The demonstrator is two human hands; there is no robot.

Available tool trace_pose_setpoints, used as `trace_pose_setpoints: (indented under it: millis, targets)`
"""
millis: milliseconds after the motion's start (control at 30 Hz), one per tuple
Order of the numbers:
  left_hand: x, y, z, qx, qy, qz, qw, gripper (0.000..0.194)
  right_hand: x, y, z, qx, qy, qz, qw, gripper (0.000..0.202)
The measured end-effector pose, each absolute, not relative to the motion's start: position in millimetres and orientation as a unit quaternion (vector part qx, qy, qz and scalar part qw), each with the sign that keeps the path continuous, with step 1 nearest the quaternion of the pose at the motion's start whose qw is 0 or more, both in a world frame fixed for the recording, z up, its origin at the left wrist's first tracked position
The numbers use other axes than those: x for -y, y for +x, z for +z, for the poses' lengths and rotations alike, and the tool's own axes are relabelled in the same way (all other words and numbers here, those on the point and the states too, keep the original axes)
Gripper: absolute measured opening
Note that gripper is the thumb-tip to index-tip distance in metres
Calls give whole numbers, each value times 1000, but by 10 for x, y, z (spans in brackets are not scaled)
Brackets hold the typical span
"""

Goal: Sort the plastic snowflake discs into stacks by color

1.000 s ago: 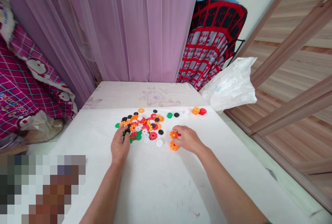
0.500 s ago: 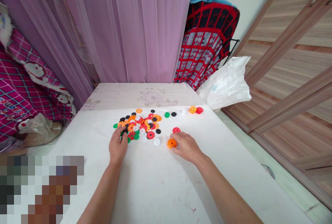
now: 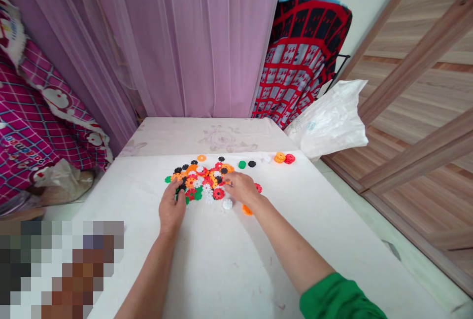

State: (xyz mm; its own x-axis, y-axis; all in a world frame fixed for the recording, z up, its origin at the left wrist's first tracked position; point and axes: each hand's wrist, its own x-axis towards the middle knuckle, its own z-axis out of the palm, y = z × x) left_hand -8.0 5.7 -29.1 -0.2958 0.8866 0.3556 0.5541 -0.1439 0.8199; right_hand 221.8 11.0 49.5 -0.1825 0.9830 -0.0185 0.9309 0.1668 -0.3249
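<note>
A pile of notched, flower-shaped plastic discs [image 3: 200, 180] in red, orange, black, white and green lies on the white-covered table. At the pile's left edge rests my left hand [image 3: 173, 205], thumb and fingers apart, beside black and green discs. My right hand [image 3: 242, 188] reaches over the pile's right side with finger and thumb apart at the discs there. Under its wrist lies an orange disc stack [image 3: 248, 209], partly covered. A red disc [image 3: 258, 188] shows just behind that hand. A white disc stack [image 3: 227, 204] sits in front of the pile.
Toward the back right are a green stack [image 3: 242, 164], a black stack [image 3: 252, 163], white discs [image 3: 266, 159], a yellow-orange stack [image 3: 280, 157] and red discs [image 3: 290, 159]. A white plastic bag [image 3: 327, 124] hangs by the table's right edge. Purple curtains [image 3: 207, 38] stand behind.
My right hand has let go of the orange stack and moved left to the pile. The orange stack stays on the table. My left hand remains by the pile; the view shifted slightly.
</note>
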Motion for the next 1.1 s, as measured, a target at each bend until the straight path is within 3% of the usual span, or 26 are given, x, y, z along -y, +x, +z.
trace_pose_setpoints:
  millis: [167,400,600,733,967,1100]
  targets:
    - [-46,-87,-297,-628,571,501,169,30,-359,1964,381,824,-554,95,75,44]
    - [-44,-77,-294,-619,579,504,167,29,-494,1892,409,861,-500,88,33,51]
    - [-56,-84,-338,-618,579,504,168,32,-518,1893,457,828,-549,103,57,48]
    - [-50,-83,-327,-619,578,505,167,30,-562,2048,488,792,-584,132,119,37]
    - [-43,-67,-273,-616,574,512,171,28,-183,2702,532,657,-622,345,250,15]
    - [-50,-73,-271,-619,573,508,175,30,222,2990,407,580,-627,443,274,16]
